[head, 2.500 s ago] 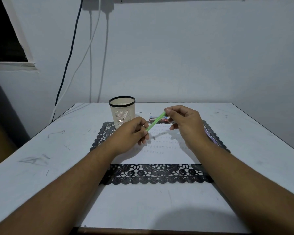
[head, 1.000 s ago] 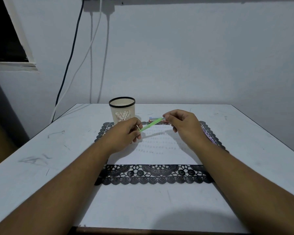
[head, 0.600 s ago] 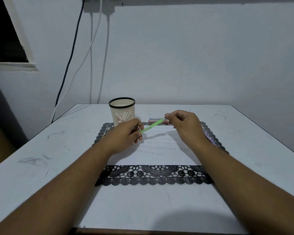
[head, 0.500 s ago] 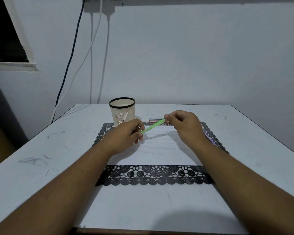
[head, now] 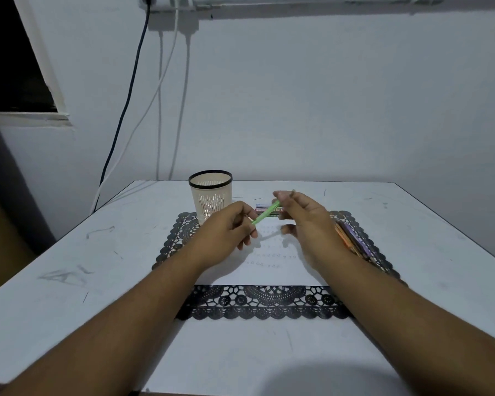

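Note:
A thin green pen (head: 265, 213) hangs slanted above a white sheet (head: 269, 261) on a black lace mat (head: 257, 304). My left hand (head: 226, 232) pinches its lower end with curled fingers. My right hand (head: 303, 221) pinches its upper end between thumb and fingertips, its other fingers spread loosely. A cream mesh cup (head: 211, 197) with a black rim stands just behind my left hand.
Several more pens (head: 262, 208) lie behind the hands, and a bundle of coloured ones (head: 352, 238) lies on the mat's right side, partly hidden by my right wrist. The white table (head: 69, 281) meets a wall, where cables (head: 120, 124) hang down at the left.
Both hands have kept hold of the green pen and shifted only slightly. My right hand's lower fingers have spread away from the pen.

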Tool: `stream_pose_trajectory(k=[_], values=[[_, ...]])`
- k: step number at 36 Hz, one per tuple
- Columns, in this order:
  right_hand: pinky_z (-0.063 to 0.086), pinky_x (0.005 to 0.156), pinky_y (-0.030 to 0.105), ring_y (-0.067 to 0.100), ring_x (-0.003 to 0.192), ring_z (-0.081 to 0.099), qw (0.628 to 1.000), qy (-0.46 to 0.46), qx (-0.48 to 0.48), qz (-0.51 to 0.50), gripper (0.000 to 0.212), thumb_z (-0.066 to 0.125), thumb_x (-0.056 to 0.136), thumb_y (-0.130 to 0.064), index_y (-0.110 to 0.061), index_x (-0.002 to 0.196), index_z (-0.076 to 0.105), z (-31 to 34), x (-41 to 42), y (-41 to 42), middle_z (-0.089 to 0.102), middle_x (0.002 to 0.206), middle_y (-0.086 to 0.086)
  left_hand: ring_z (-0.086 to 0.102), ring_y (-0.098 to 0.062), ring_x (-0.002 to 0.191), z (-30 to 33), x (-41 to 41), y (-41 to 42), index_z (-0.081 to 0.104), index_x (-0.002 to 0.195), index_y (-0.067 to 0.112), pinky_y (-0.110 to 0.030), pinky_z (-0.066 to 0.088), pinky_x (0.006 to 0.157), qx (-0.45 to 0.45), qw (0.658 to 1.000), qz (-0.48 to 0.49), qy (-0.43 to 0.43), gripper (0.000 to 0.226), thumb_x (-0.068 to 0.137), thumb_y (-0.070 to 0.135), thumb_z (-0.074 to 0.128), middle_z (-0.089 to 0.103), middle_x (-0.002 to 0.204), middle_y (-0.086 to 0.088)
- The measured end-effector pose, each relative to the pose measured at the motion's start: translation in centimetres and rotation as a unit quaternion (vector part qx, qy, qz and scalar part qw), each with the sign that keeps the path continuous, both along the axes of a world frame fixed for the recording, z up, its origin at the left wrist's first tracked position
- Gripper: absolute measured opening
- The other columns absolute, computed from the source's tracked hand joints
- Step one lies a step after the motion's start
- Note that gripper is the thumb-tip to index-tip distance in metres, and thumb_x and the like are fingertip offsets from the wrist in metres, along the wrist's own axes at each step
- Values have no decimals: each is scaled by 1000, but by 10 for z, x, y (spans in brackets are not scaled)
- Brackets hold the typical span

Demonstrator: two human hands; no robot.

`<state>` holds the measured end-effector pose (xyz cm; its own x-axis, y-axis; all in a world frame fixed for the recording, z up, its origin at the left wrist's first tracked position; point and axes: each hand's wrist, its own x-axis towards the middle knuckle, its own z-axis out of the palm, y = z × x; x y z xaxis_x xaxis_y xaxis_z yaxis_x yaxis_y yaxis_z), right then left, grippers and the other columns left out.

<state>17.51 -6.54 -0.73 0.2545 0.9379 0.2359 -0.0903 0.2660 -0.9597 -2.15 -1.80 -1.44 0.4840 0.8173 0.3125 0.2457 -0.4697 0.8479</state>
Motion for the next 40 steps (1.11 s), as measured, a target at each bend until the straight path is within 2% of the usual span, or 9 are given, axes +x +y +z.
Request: stream_pose_trajectory(k=[3,6,10,12,16,20,24,30,40], values=[[54,82,34,12,96,71,999,-15,27,16,15,64,103,-28,-24,107,78,4,-10,-3,80,109,-3,69,-23,75,-2,8,-3,63,106,12,-37,58,71,-45,997,-24,-64,15,102,-1,59,75,85,-7],[56,91,35,16,97,73,998,9,63,13,20,51,110,-21,-18,108,71,11,-14,-5,80,102,1,70,-24,77,-3,13,-6,65,107,7,-33,57,73,-80,991,-43,-98,12,102,-2,58,75,87,-11],[57,76,32,20,73,61,975,178,79,109,27,39,112,-15,-11,98,62,23,-16,-11,60,76,3,71,-22,74,-1,12,-6,72,99,7,-30,59,73,-101,986,-52,-120,11,97,-3,66,74,83,-10],[50,68,31,18,67,45,945,269,78,171,30,38,108,-27,-13,88,55,28,-16,-15,46,72,2,70,-22,74,1,12,-8,75,91,10,-30,60,74,-100,986,-54,-118,10,93,0,72,74,81,-11],[38,65,33,18,62,36,912,334,85,221,41,37,96,-50,-16,73,46,32,-12,-16,35,71,1,70,-22,73,2,12,-10,77,88,11,-30,59,74,-107,984,-63,-126,10,89,1,77,73,80,-11],[31,64,34,19,62,27,906,353,83,218,47,35,99,-52,-17,67,40,34,-6,-15,29,68,0,71,-21,74,4,10,-10,77,94,6,-28,58,73,-115,983,-69,-127,9,91,-2,74,75,82,-12],[29,62,34,19,64,19,904,356,87,220,41,43,90,-50,-18,65,37,37,-3,-15,26,67,0,70,-20,73,3,10,-10,78,89,9,-27,58,73,-112,984,-67,-123,10,93,2,73,75,80,-10],[30,59,32,19,61,19,911,333,89,226,33,42,85,-39,-20,59,35,38,-1,-14,25,63,-1,69,-20,73,2,9,-10,78,84,14,-27,58,73,-111,985,-72,-109,12,93,7,74,74,77,-9],[26,60,32,18,60,19,909,322,89,249,33,41,85,-41,-20,64,24,37,1,-14,23,63,-1,66,-21,71,3,9,-13,74,86,7,-31,58,74,-109,987,-76,-94,9,94,5,72,71,74,-8]])
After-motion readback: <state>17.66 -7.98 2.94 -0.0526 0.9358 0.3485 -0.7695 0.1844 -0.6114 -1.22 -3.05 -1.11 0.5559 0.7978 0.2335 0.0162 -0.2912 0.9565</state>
